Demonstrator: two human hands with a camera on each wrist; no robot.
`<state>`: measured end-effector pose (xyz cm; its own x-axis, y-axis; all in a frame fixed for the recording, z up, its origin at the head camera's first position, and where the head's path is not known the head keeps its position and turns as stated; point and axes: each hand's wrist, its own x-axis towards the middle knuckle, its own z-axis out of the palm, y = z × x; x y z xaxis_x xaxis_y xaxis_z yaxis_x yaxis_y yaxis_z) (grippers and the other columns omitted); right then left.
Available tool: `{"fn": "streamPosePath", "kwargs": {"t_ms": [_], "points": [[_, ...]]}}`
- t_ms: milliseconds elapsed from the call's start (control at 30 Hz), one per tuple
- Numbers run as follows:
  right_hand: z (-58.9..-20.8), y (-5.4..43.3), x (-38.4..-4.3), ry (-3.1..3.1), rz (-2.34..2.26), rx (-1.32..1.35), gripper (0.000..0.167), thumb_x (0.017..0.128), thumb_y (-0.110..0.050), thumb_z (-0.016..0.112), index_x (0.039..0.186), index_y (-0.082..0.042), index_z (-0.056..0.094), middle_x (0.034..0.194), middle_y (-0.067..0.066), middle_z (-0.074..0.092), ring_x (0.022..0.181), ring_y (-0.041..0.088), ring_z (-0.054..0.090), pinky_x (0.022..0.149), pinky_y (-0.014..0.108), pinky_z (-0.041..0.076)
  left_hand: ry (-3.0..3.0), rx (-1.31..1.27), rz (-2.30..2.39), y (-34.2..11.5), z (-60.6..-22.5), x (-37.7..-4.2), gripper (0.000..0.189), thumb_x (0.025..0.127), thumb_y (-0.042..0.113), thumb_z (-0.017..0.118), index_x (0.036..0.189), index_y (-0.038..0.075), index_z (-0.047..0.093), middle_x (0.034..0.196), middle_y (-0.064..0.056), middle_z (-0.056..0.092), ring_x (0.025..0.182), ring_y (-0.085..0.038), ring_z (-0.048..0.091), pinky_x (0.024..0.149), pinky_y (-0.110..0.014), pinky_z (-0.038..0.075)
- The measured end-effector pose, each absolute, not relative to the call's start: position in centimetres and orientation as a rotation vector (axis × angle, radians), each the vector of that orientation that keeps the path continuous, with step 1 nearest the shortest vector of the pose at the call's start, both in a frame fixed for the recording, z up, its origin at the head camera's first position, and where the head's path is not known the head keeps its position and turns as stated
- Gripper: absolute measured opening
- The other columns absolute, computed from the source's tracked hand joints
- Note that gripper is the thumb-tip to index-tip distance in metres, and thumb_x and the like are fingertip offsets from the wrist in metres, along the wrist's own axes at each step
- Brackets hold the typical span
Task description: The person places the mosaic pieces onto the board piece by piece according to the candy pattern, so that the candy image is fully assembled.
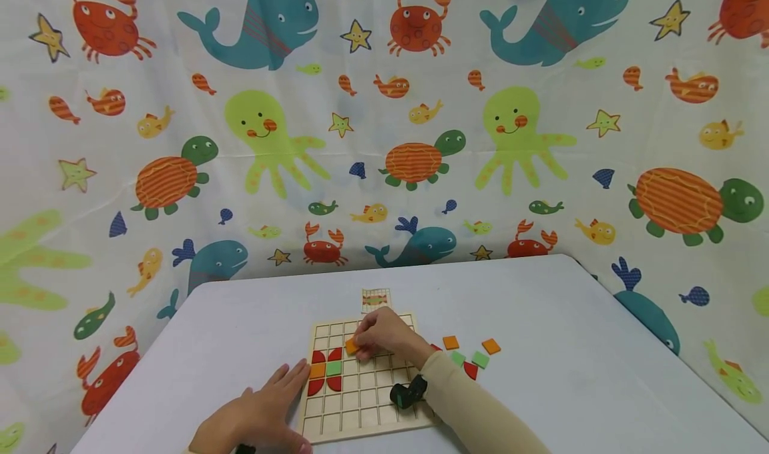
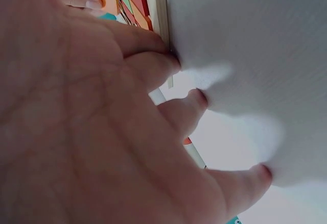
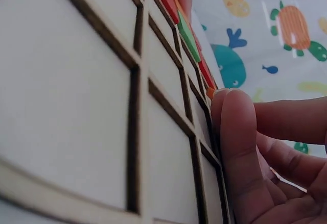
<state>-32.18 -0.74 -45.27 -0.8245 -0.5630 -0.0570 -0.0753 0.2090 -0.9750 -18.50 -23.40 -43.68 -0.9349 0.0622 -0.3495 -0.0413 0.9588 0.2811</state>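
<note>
A wooden grid board [image 1: 351, 420] lies on the table. On its left side, red quarter-round pieces [image 1: 315, 387] sit around an orange square [image 1: 317, 371] and a green square [image 1: 333, 368]. My right hand [image 1: 387, 334] reaches over the board and pinches an orange square tile [image 1: 351, 346] between thumb and fingers, by the upper right of that group. In the right wrist view only a sliver of this tile [image 3: 210, 92] shows past the thumb. My left hand [image 2: 112, 112] rests with spread fingers on the table, its fingertips at the board's left edge.
Beyond the board lies a small pattern card [image 1: 375, 300]. Right of the board are loose pieces: orange squares [image 1: 491, 346], green squares [image 1: 480, 360] and a red quarter-round piece [image 1: 470, 370], some partly behind my right forearm. A sea-animal curtain [image 1: 336, 173] hangs behind the white table [image 1: 571, 374].
</note>
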Motion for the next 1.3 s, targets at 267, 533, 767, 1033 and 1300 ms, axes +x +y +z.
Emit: {"fn": "streamPosePath", "kwargs": {"t_ms": [267,533,767,1033,1300], "points": [[-45.4,-1.0,-31.7,2.166,-1.616,-0.604,0.010,0.094,0.003,0.079,0.087,0.002,0.071,0.072,0.013,0.071,0.052,0.014,0.067,0.056,0.027,0.061,2.739,-0.001,0.409,-23.4,-43.7,-18.6,0.128,0.057,0.054,0.099,0.165,0.014,0.044,0.171,-0.011,0.036,0.158,-0.048,0.021,0.104,-0.092,0.014],[-45.4,-1.6,-31.1,2.267,-1.559,-0.652,0.015,0.093,0.002,0.080,0.084,-0.001,0.068,0.070,0.009,0.069,0.052,0.015,0.065,0.054,0.028,0.060,2.730,0.009,0.399,-23.5,-43.7,-18.5,0.125,0.060,0.054,0.099,0.164,0.012,0.043,0.171,-0.012,0.036,0.158,-0.048,0.020,0.105,-0.092,0.014],[-45.6,-1.9,-30.9,2.383,-1.482,-0.709,0.016,0.092,0.000,0.081,0.082,-0.004,0.069,0.070,0.005,0.067,0.054,0.015,0.064,0.055,0.028,0.060,2.733,0.023,0.407,-23.5,-43.6,-18.5,0.125,0.061,0.053,0.098,0.165,0.012,0.043,0.171,-0.011,0.036,0.158,-0.048,0.020,0.104,-0.092,0.014],[-45.4,-0.8,-31.3,2.293,-1.506,-0.750,0.012,0.098,-0.008,0.077,0.088,-0.006,0.072,0.075,0.006,0.071,0.060,0.018,0.068,0.061,0.030,0.061,2.723,0.003,0.416,-23.3,-43.6,-18.6,0.125,0.060,0.053,0.098,0.165,0.013,0.043,0.171,-0.011,0.037,0.157,-0.049,0.021,0.104,-0.092,0.014],[-43.3,2.2,-31.5,2.242,-1.577,-0.830,0.014,0.104,-0.014,0.071,0.102,0.000,0.074,0.089,0.014,0.074,0.072,0.027,0.074,0.069,0.037,0.065,2.734,-0.010,0.426,-23.5,-43.8,-18.7,0.128,0.058,0.053,0.099,0.165,0.012,0.042,0.171,-0.012,0.036,0.157,-0.050,0.020,0.103,-0.092,0.014]]}}
